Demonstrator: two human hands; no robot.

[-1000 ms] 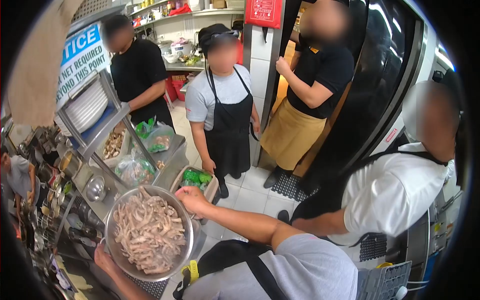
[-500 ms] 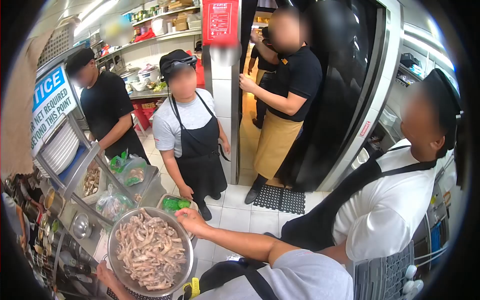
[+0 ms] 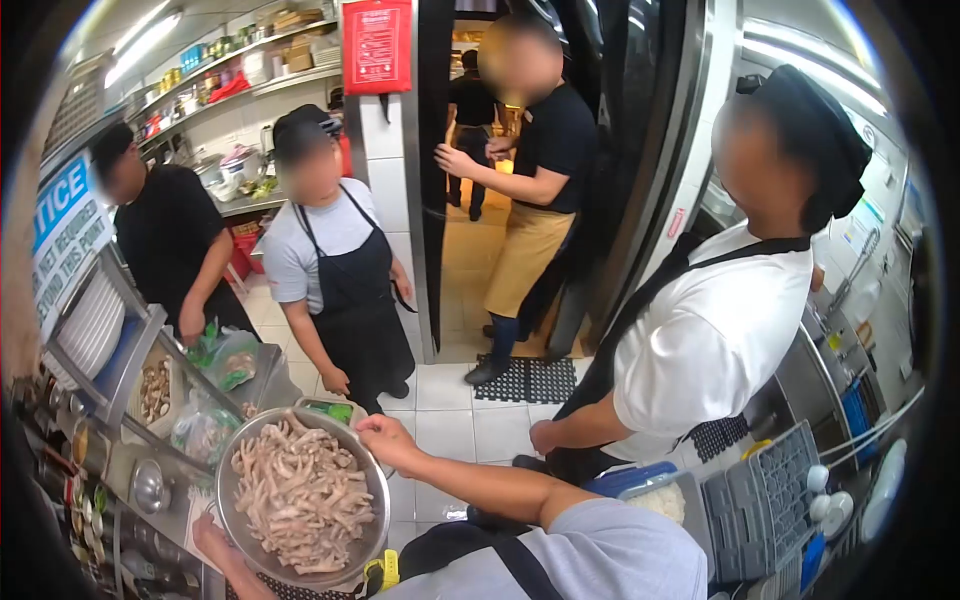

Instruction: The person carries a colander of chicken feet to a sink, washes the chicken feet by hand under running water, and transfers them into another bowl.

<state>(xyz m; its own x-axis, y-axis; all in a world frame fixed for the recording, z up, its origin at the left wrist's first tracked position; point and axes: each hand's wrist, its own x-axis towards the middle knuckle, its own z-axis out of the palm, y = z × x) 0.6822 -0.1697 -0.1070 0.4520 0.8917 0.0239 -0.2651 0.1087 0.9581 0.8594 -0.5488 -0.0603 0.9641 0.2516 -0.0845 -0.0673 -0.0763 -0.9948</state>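
Observation:
A wide steel bowl point(image 3: 228, 487) heaped with pale chicken feet point(image 3: 302, 495) is held up between my two hands. My right hand point(image 3: 388, 441) grips the bowl at its upper right edge, fingers closed. At the lower left edge, my left hand point(image 3: 212, 538) is closed on the rim, its fingertips partly hidden. Just beyond the bowl are a tub with green plastic point(image 3: 330, 411) and a plastic bag of food point(image 3: 204, 430) on the steel counter.
A person in a grey shirt and black apron point(image 3: 352, 280) stands ahead, another in a tan apron point(image 3: 530, 255) in the doorway. One in white point(image 3: 715, 335) is close on the right, one in black point(image 3: 170, 240) at left. Grey crates point(image 3: 770, 500) sit lower right.
The view has swung to the right, so the people and doorway appear farther left. More of the crates shows. The bowl stays in both my hands; the person in the doorway has lowered one hand.

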